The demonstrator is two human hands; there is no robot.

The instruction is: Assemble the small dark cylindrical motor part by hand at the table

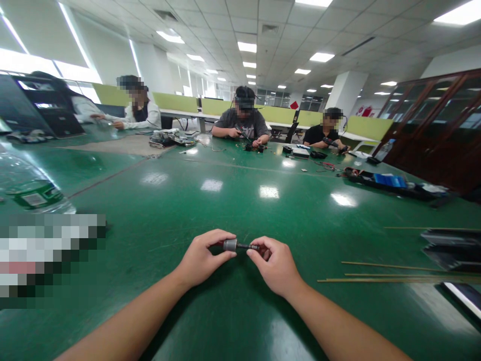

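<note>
Between my two hands, low over the green table (210, 210), is a small tool-like object with a grey metal cylinder (230, 244) and a thin dark shaft (243, 246). My left hand (203, 254) is closed round the cylinder end, thumb and forefinger on either side of it; a bit of dark red shows by the palm. The far end of the shaft, with small rings on it, is pinched by my right hand (276, 261). The fingers of my right hand are curled and partly hide that tip.
A plastic bottle (35, 195) and a pixelated item (48, 250) are on the left. Thin sticks (391, 276), black pieces (456, 245) and a dark tray of parts (391, 183) lie on the right. Several people sit across the table, with parts before them.
</note>
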